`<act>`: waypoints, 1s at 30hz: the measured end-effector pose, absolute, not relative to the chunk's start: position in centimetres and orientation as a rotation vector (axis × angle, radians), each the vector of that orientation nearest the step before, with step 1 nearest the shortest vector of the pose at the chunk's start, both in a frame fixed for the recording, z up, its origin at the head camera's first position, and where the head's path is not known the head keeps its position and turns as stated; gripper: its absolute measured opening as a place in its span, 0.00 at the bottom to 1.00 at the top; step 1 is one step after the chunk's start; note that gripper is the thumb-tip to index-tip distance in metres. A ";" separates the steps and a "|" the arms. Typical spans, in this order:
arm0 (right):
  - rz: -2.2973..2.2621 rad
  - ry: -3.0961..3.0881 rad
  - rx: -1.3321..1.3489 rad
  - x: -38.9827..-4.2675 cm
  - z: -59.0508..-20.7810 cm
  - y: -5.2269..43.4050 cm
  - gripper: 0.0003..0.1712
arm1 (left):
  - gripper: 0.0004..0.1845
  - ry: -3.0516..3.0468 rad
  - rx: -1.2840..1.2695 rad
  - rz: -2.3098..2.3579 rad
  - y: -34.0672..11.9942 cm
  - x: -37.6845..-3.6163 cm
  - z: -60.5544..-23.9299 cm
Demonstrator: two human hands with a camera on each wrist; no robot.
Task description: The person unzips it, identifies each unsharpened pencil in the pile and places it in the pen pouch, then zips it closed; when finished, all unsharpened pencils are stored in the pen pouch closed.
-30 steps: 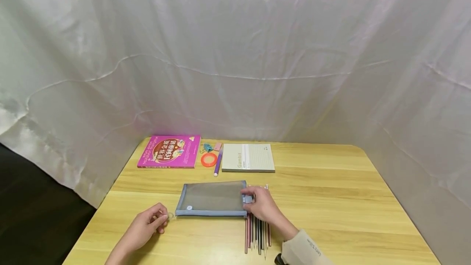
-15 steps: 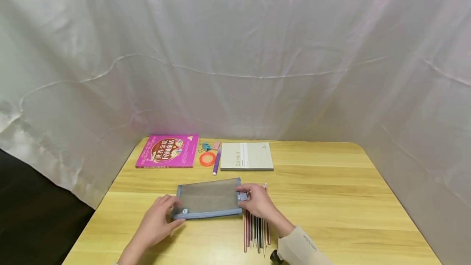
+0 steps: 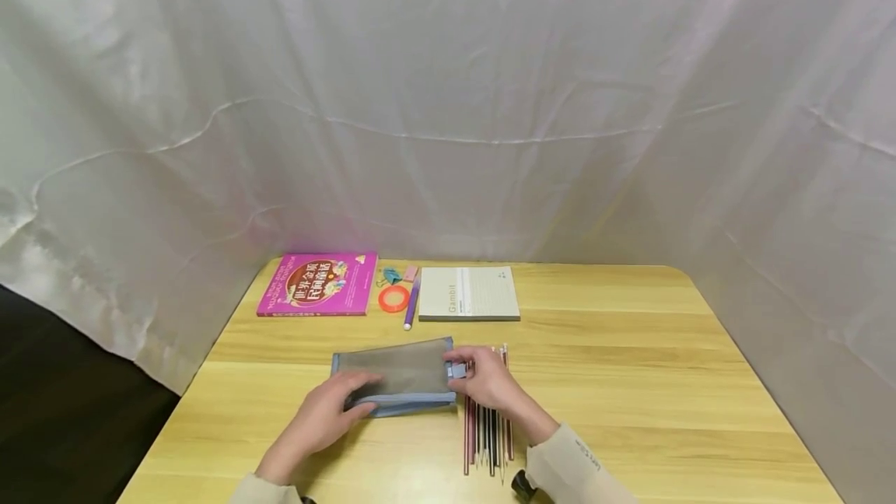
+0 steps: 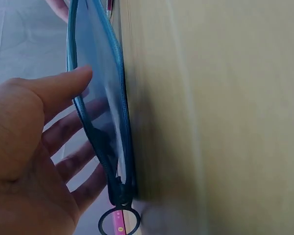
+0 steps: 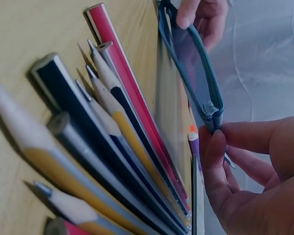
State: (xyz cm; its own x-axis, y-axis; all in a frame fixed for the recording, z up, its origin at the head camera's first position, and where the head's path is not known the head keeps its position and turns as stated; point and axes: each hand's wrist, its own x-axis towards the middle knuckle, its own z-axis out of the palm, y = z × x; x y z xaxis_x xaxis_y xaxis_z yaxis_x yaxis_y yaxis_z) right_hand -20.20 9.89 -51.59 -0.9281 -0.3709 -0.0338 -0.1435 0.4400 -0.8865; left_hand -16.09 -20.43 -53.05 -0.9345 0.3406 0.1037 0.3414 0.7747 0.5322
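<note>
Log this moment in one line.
mesh pouch: mouth open | left fingers: hold its upper rim | right fingers: pinch its end | pencils: on table, right of pouch

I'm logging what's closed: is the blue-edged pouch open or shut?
Open. In both wrist views, the pouch shows its zipper edges parted, with a gap between.

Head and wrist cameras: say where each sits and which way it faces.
Head: on the head, facing forward and down at the table; left hand and right hand show.
Left wrist: on that wrist, facing along the open pouch; left hand shows, right barely.
Right wrist: on that wrist, facing across pencils at the pouch; both hands show.
Wrist views share the pouch.
</note>
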 end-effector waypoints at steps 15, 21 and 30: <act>-1.562 2.392 -0.368 -20.2 -51.8 9.8 0.27 | 0.03 -2.917 -0.656 -0.918 -20.7 -16.4 -52.8; -1.589 2.437 -0.372 -20.2 -51.4 10.3 0.27 | 0.02 -2.925 -0.690 -1.038 -20.7 -16.7 -52.8; -1.667 2.493 -0.224 -19.9 -50.3 13.5 0.26 | 0.03 -2.919 -0.728 -1.233 -20.3 -17.0 -52.9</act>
State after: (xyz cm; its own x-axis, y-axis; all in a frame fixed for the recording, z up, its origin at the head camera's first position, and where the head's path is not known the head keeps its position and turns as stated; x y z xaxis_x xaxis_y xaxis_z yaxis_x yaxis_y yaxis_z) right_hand -19.91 13.51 -50.34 -0.9800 -0.1969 -0.0290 -0.0484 0.3770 -0.9250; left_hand -16.97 -20.26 -52.87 -0.8940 0.4425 0.0707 0.3592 0.6134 0.7033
